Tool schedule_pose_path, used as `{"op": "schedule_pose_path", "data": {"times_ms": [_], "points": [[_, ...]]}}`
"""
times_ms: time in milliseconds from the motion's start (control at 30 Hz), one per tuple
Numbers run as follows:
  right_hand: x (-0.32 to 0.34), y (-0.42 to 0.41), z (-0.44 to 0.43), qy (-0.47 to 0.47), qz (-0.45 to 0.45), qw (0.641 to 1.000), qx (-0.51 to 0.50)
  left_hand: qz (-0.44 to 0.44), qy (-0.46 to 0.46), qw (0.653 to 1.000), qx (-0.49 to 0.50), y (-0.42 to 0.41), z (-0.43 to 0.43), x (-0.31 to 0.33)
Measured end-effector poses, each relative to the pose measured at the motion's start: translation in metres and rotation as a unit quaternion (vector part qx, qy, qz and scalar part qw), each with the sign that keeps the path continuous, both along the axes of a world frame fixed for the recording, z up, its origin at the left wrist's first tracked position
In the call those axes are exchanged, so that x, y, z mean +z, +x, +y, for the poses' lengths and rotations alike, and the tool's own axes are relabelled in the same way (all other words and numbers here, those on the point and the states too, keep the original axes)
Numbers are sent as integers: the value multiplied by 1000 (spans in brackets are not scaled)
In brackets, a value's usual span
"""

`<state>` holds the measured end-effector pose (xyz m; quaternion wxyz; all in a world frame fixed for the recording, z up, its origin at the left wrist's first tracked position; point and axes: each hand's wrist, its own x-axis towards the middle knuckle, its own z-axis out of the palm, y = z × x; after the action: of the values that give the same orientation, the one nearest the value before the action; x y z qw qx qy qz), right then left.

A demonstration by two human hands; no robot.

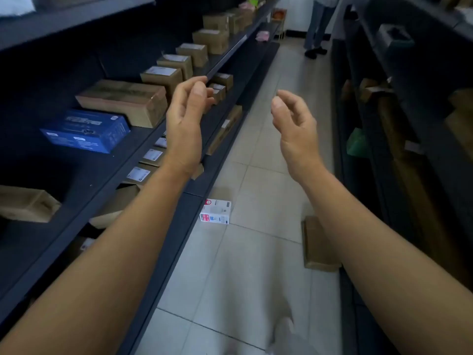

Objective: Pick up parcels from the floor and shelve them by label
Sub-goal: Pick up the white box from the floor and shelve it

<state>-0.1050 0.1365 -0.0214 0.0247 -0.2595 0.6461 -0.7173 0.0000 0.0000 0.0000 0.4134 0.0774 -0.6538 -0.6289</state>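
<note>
Both my hands are raised in front of me over the aisle, empty, with fingers loosely curled and apart. My left hand (185, 119) hovers beside the edge of the dark shelf (143, 147) on the left. My right hand (294, 126) is over the tiled floor. Below them on the floor lie a small white parcel with red print (216, 211), close to the shelf base, and a flat brown cardboard parcel (317, 244) against the right-hand rack. On the left shelf stand a blue box (87, 130) and a long brown carton (125, 102).
A row of labelled brown cartons (179, 62) runs down the left shelf, with more parcels on the tier below. A dark rack (399, 103) with cartons and a green bag (357, 143) lines the right side. A person's legs (317, 29) stand at the aisle's far end.
</note>
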Motion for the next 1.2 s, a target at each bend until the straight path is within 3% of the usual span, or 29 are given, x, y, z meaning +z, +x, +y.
{"op": "schedule_pose_path", "data": {"times_ms": [500,867,1200], "points": [[-66,-187,-77,91,-49,986,128,-77,58,987,128,-162,-48,-67],[-121,-271,-176,163,-82,967,177,-118,122,970,174,-239,-132,-124],[-227,-331,-251,209,-150,945,200,-200,140,952,186,-300,-192,-221]]}}
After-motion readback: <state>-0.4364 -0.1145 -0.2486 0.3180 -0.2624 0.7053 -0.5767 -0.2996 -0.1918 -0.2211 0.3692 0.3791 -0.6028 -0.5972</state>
